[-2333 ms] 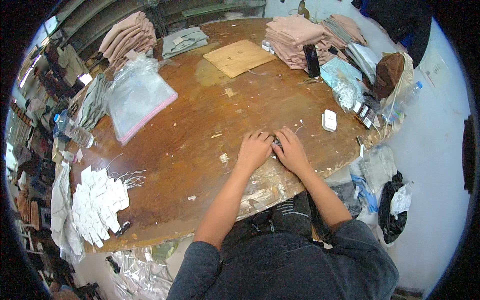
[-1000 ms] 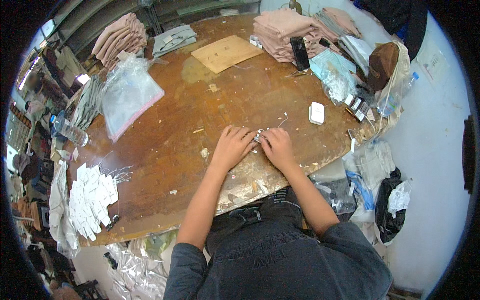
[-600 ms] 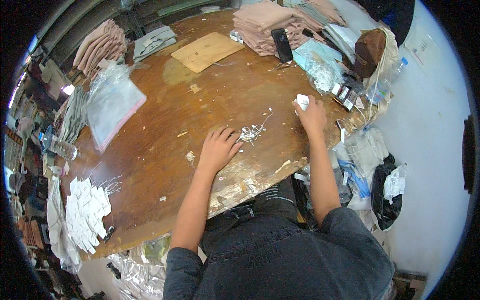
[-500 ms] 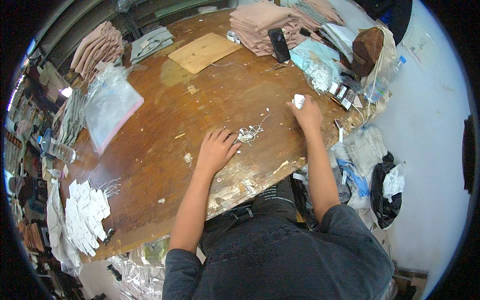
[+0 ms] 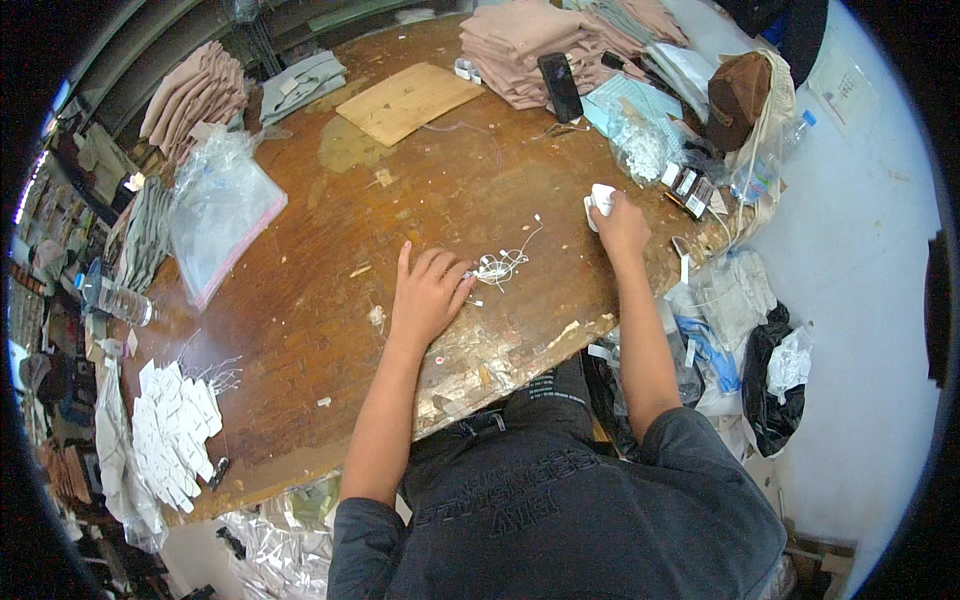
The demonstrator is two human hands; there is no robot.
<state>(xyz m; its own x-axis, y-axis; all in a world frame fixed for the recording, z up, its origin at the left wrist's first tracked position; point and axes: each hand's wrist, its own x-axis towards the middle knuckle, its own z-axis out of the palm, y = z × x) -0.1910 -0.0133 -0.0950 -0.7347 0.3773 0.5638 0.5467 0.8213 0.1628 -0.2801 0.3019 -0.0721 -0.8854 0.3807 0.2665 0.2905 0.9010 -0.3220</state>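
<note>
Across worn wooden tabletop (image 5: 300, 350), moved right hand (image 5: 623, 230) from white tag strings (image 5: 503, 265) to white cards (image 5: 602, 197), gripping these; keeping left hand (image 5: 430, 290) open-fingered by strings, splitting work between both.

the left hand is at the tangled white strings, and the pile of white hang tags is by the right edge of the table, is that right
Not quite: the head view shows the pile of white hang tags by the table's left edge. The left hand is at the tangled white strings.
</note>
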